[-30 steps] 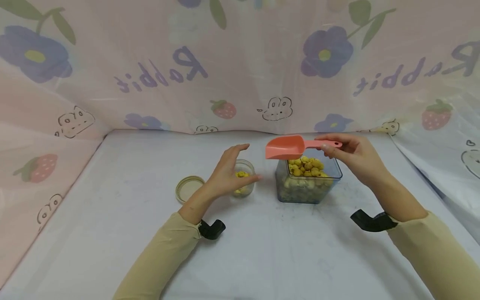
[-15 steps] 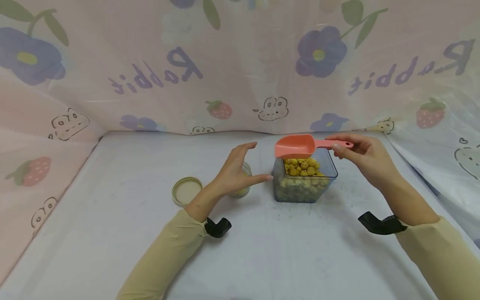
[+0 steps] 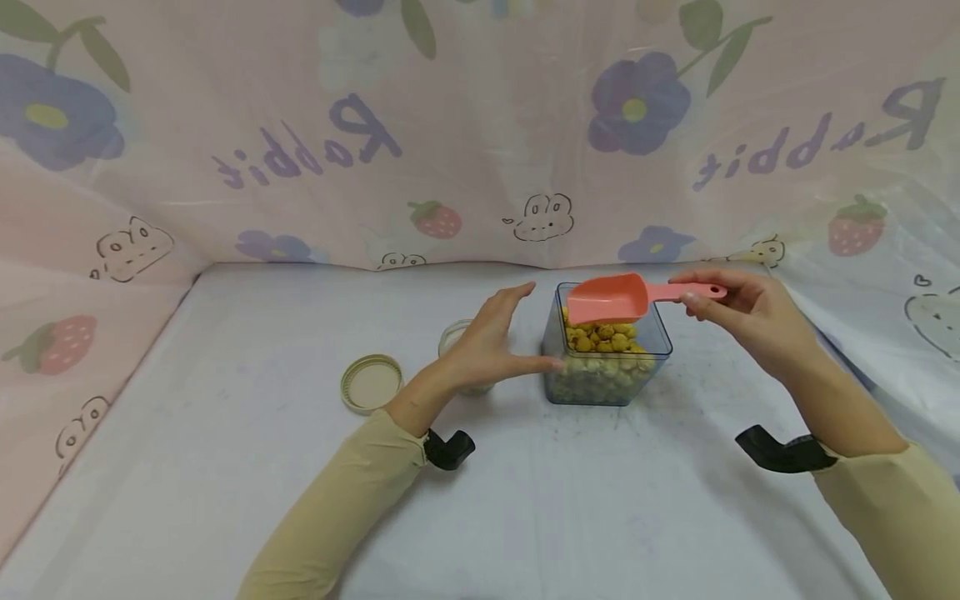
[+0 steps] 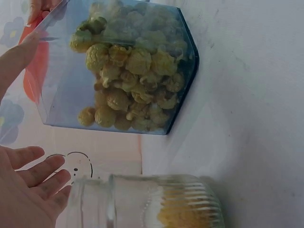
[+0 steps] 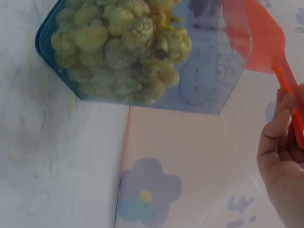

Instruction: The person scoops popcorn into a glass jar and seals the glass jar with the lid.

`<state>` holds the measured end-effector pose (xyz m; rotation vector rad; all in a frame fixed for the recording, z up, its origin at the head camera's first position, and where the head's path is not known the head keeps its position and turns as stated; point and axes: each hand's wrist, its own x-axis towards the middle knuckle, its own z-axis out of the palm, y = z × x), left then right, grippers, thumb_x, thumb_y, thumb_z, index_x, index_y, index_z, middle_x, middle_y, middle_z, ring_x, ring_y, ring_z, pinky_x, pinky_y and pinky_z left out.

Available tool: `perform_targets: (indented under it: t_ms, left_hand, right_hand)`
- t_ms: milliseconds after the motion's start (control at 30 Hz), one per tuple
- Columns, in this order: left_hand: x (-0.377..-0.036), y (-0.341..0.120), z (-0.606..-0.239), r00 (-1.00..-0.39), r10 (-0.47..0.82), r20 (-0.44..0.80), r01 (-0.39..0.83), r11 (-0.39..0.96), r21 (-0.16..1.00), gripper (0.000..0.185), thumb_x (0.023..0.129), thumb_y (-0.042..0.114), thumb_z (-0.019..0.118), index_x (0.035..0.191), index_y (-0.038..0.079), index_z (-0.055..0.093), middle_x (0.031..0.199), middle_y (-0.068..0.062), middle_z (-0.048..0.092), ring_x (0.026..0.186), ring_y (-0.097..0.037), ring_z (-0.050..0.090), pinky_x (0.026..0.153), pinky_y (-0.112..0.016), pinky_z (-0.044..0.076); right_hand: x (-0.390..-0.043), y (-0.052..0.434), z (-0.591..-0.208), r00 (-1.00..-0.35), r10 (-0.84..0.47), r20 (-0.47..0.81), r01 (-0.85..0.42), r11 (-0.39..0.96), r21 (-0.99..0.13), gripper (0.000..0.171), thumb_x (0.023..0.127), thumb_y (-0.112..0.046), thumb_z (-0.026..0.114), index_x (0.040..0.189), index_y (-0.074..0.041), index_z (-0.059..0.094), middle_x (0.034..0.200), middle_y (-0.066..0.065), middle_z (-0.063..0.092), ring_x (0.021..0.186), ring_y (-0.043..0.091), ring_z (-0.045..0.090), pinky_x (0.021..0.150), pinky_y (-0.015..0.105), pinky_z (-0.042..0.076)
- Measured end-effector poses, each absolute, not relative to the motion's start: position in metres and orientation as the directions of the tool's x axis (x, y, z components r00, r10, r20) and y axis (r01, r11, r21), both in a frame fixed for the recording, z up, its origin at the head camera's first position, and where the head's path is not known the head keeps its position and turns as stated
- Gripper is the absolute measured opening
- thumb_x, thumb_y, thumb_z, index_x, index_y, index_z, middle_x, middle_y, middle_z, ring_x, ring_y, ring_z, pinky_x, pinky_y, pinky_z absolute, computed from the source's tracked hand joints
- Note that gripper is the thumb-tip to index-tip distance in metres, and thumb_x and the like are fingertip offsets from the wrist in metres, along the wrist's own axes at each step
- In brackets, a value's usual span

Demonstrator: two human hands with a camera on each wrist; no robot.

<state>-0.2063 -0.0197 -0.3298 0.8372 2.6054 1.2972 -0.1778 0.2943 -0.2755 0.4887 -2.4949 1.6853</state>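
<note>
Scoop over popcorn box on a white-covered table (image 3: 225, 467)
Right hand (image 3: 750, 312) pinches the coral scoop (image 3: 609, 298) (handle only) right of centre, above the clear box (image 3: 604, 367); left hand (image 3: 491, 346) relaxed, holding nothing, beside it. Floral "Rabbit" curtain (image 3: 360, 142) fills the top.

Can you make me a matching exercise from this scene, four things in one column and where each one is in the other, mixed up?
Things:
1. scoop
2. jar lid
3. glass jar
4. square container

Places:
A. lying flat on the table, farthest left
B. behind the left hand
C. held by the right hand above the yellow snacks
D. on the table, holding the pile of yellow snacks

Pairs: 1-C, 2-A, 3-B, 4-D
</note>
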Motion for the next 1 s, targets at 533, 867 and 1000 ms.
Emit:
perform_targets:
  t_ms: [533, 867, 1000]
  left_hand:
    - [-0.208, -0.001, -0.326, -0.815, 0.568, 0.118, 0.442, 0.475, 0.761, 0.113, 0.072, 0.045, 0.082, 0.155, 0.015, 0.01, 0.157, -0.006, 0.023, 0.145, -0.019, 0.021, 0.116, -0.042, 0.028]
    - [-0.211, 0.011, -0.327, -0.807, 0.575, 0.138, 0.456, 0.457, 0.763, 0.116, 0.072, 0.044, 0.082, 0.155, 0.013, 0.007, 0.157, -0.009, 0.021, 0.144, -0.021, 0.024, 0.115, -0.041, 0.029]
    - [-0.21, 0.014, -0.326, -0.808, 0.572, 0.143, 0.455, 0.451, 0.767, 0.113, 0.073, 0.042, 0.081, 0.155, 0.012, 0.01, 0.156, -0.01, 0.023, 0.142, -0.023, 0.028, 0.115, -0.041, 0.03]
  right_hand:
    - [-0.178, 0.304, -0.264, -0.933, -0.268, 0.241, -0.355, 0.568, -0.743, 0.024, 0.091, -0.001, 0.062, 0.114, -0.006, 0.067, 0.083, -0.005, 0.062, 0.069, 0.007, 0.057, 0.06, 0.018, 0.044]
    - [-0.178, 0.3, -0.258, -0.94, -0.226, 0.255, -0.338, 0.71, -0.618, 0.025, 0.088, -0.007, 0.068, 0.113, -0.004, 0.067, 0.093, -0.012, 0.058, 0.075, 0.005, 0.053, 0.058, 0.016, 0.041]
    - [-0.178, 0.298, -0.254, -0.933, -0.245, 0.263, -0.356, 0.736, -0.576, 0.026, 0.087, -0.008, 0.069, 0.113, -0.006, 0.067, 0.091, -0.014, 0.059, 0.075, 0.005, 0.051, 0.059, 0.015, 0.04]
